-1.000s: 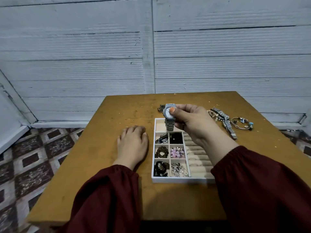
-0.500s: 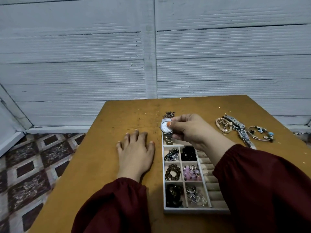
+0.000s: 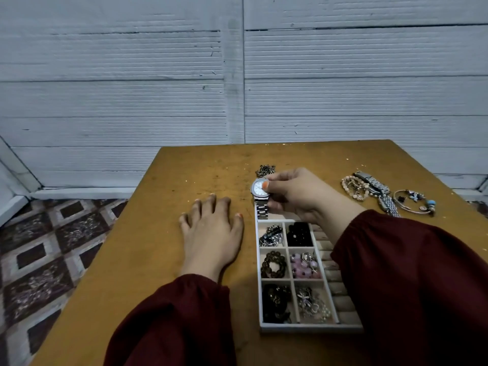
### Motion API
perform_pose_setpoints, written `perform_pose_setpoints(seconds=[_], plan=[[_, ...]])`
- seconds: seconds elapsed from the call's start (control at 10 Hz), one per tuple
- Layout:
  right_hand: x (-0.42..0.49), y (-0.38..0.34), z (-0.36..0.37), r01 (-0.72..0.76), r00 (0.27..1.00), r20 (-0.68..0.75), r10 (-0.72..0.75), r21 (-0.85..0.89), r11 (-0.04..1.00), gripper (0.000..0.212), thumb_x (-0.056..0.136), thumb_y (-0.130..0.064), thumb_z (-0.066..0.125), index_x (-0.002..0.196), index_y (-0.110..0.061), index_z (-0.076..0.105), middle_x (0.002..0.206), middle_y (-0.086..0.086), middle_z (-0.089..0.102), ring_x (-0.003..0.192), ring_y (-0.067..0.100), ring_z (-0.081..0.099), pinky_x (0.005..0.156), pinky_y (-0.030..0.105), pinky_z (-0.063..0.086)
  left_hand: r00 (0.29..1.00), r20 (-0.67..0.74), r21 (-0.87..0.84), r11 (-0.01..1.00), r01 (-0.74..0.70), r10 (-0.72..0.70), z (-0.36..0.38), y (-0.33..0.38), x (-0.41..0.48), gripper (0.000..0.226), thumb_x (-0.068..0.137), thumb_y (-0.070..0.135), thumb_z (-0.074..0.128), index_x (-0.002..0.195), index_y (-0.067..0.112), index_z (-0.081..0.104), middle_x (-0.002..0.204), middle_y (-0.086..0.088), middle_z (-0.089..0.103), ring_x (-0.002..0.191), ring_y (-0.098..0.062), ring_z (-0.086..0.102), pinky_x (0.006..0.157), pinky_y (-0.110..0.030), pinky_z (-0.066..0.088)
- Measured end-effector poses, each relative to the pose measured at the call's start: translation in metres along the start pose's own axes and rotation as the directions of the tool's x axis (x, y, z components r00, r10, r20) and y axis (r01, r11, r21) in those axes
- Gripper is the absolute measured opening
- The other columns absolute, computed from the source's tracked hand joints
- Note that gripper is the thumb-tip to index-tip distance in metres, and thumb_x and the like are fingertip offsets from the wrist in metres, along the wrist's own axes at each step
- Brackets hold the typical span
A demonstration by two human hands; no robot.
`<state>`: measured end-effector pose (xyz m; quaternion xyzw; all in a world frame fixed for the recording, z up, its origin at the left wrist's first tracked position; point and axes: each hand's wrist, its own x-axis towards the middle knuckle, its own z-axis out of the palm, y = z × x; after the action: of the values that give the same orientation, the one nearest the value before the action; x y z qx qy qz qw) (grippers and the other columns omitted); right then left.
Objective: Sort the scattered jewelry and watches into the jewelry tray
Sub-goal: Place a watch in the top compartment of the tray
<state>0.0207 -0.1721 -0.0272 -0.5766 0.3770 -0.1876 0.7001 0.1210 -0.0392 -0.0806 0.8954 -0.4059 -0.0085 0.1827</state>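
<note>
Right hand point(image 3: 293, 192) has lowered watch point(image 3: 260, 190) trayward

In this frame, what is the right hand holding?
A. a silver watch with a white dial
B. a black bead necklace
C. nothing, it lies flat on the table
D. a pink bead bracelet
A: the right hand pinches the silver watch by its case above the far end of the tray, band hanging down, while the left hand lies flat on the table.
</note>
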Motion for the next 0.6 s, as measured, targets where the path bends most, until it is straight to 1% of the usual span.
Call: perform_pose_setpoints(seconds=[0.1, 0.2, 0.3, 0.4, 0.5, 0.6], plan=[[-0.0006, -0.0022, -0.0032, -0.049, 0.998, 0.028, 0.048, 0.055, 0.997, 0.003, 0.090, -0.001, 0.059, 0.089, -0.004, 0.060, 0.080, 0.016, 0.062, 0.064, 0.018, 0.058, 0.049, 0.022, 0.056, 1.000, -0.001, -0.003, 1.000, -0.004, 0.004, -0.0001, -0.0002, 0.0001, 0.048, 0.096, 0.050, 0.030, 0.142, 0.034, 0.032, 0.156, 0.004, 0.022, 0.145, -0.022, 0.011, 0.114, -0.050, 0.006], [-0.0016, -0.0052, -0.0088, -0.087, 0.994, 0.068, 0.084, 0.047, 0.995, 0.006, 0.089, 0.000, 0.060, 0.095, 0.002, 0.061, 0.080, 0.018, 0.063, 0.064, 0.019, 0.059, 0.047, 0.022, 0.056, 1.000, 0.001, -0.003, 1.000, -0.003, 0.003, 0.0000, -0.0007, 0.0003, 0.048, 0.096, 0.050, 0.030, 0.142, 0.034, 0.032, 0.156, 0.003, 0.022, 0.145, -0.023, 0.011, 0.114, -0.050, 0.006], [-0.0022, -0.0065, -0.0117, -0.103, 0.988, 0.114, 0.106, -0.035, 0.994, 0.003, 0.089, 0.001, 0.060, 0.090, 0.002, 0.061, 0.082, 0.018, 0.062, 0.066, 0.018, 0.058, 0.048, 0.022, 0.056, 1.000, 0.002, -0.004, 1.000, -0.001, 0.001, 0.0000, -0.0008, 0.0006, 0.048, 0.096, 0.050, 0.030, 0.142, 0.033, 0.033, 0.156, 0.003, 0.022, 0.145, -0.023, 0.011, 0.114, -0.050, 0.005], [-0.0033, -0.0073, -0.0128, -0.117, 0.980, 0.144, 0.136, -0.135, 0.984, 0.005, 0.088, 0.002, 0.060, 0.086, -0.001, 0.062, 0.083, 0.017, 0.062, 0.067, 0.018, 0.060, 0.051, 0.022, 0.057, 1.000, 0.002, -0.004, 1.000, -0.004, 0.004, -0.0001, -0.0006, 0.0001, 0.049, 0.096, 0.050, 0.030, 0.142, 0.033, 0.033, 0.156, 0.003, 0.022, 0.145, -0.023, 0.011, 0.114, -0.050, 0.006], [-0.0040, -0.0078, -0.0124, -0.118, 0.983, 0.122, 0.139, -0.168, 0.979, 0.010, 0.087, 0.006, 0.059, 0.091, -0.003, 0.061, 0.085, 0.018, 0.064, 0.068, 0.020, 0.062, 0.050, 0.023, 0.057, 1.000, -0.001, -0.007, 1.000, -0.004, 0.004, -0.0004, -0.0007, -0.0001, 0.049, 0.096, 0.050, 0.030, 0.142, 0.033, 0.033, 0.156, 0.003, 0.022, 0.145, -0.023, 0.011, 0.114, -0.050, 0.006], [-0.0063, -0.0077, -0.0097, -0.090, 0.988, 0.114, 0.106, -0.141, 0.986, 0.016, 0.087, 0.011, 0.056, 0.093, -0.002, 0.060, 0.084, 0.019, 0.065, 0.069, 0.022, 0.065, 0.053, 0.022, 0.056, 1.000, 0.004, -0.011, 1.000, -0.003, 0.003, -0.0005, -0.0008, 0.0001, 0.049, 0.096, 0.050, 0.030, 0.142, 0.033, 0.032, 0.156, 0.003, 0.022, 0.145, -0.023, 0.011, 0.115, -0.050, 0.005]])
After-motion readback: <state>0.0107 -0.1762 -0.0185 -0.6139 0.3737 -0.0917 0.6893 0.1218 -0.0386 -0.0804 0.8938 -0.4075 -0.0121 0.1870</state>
